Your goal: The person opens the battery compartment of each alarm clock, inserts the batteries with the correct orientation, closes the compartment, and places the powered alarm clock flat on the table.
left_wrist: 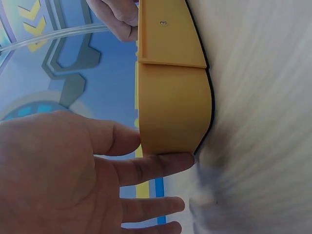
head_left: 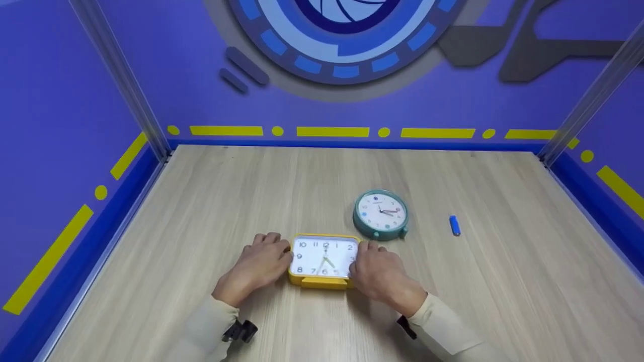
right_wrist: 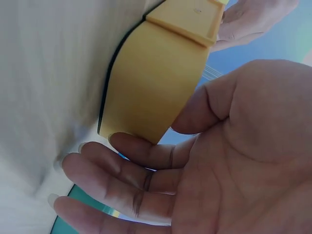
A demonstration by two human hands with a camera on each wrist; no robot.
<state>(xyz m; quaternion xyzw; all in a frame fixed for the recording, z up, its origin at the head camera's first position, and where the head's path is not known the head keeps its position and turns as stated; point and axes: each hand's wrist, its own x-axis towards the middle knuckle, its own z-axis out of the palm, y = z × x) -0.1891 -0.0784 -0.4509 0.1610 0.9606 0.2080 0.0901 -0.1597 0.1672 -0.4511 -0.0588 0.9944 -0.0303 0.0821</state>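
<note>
L hand (head_left: 259,264) & R hand (head_left: 381,271) pinch yellow clock (head_left: 323,259) at its opp. ends; force shd be light & equal.

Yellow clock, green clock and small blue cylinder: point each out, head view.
Yellow clock (head_left: 323,258), head view: middle of its white face.
Green clock (head_left: 381,211), head view: its white face.
Small blue cylinder (head_left: 455,225), head view: its blue side.
</note>
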